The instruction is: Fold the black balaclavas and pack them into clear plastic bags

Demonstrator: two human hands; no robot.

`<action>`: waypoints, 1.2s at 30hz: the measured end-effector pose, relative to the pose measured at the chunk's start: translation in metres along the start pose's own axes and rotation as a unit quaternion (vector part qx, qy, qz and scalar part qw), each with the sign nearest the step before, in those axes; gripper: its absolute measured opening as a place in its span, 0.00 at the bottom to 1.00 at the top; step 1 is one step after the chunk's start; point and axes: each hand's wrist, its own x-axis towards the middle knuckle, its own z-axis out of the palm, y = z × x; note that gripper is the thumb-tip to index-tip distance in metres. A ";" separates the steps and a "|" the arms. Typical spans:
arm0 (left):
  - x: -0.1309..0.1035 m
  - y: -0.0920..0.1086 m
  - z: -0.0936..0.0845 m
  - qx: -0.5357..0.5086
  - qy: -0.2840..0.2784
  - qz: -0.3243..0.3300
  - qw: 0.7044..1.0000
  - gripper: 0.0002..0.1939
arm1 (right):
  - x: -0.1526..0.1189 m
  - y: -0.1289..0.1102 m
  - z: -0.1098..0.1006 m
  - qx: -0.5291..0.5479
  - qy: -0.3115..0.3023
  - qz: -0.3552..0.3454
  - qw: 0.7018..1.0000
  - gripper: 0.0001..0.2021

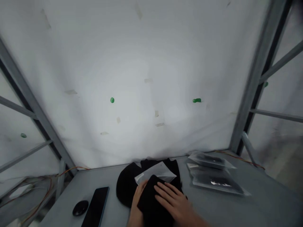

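Note:
A piece of folded black cloth (152,209) stands tilted at the bottom middle of the head view. My left hand (136,203) grips its left side, with the fingertips partly hidden behind it. Across the cloth's right face lies my right hand (174,201), fingers stretched out and flat, its thumb hidden. Just behind the cloth is a clear plastic bag (157,171) with a small white label. That bag rests on more black fabric (174,165). A rounded black fabric item (126,186) is left of my left hand.
Clear bags with dark contents (216,179) are stacked on the grey table (262,205) at right. A phone (96,205) and a black mouse (80,208) lie at left. A white sheet wall (151,56) and metal frame posts (252,78) bound the table; thin cables run along its back.

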 end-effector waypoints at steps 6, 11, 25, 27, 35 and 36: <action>-0.002 0.006 -0.012 0.118 -0.130 0.093 0.980 0.42 | 0.002 0.021 0.022 -0.066 -0.135 -0.004 0.989 0.28; -0.005 0.017 -0.010 0.249 -0.168 0.140 0.944 0.41 | 0.020 0.024 0.039 -0.155 -0.141 0.189 0.959 0.30; -0.003 -0.013 -0.012 0.287 -0.086 0.065 0.952 0.30 | 0.047 0.026 0.034 0.014 -0.192 0.027 0.981 0.34; -0.002 -0.010 -0.012 0.284 -0.085 0.074 0.952 0.28 | 0.053 0.032 0.042 -0.011 -0.183 0.027 0.983 0.29; 0.003 -0.006 -0.013 0.328 -0.140 0.123 0.926 0.27 | 0.060 0.028 0.070 -0.094 -0.133 0.167 0.972 0.24; 0.003 -0.009 -0.017 0.338 -0.131 0.124 0.923 0.27 | 0.056 0.023 0.064 -0.081 -0.138 0.143 0.977 0.26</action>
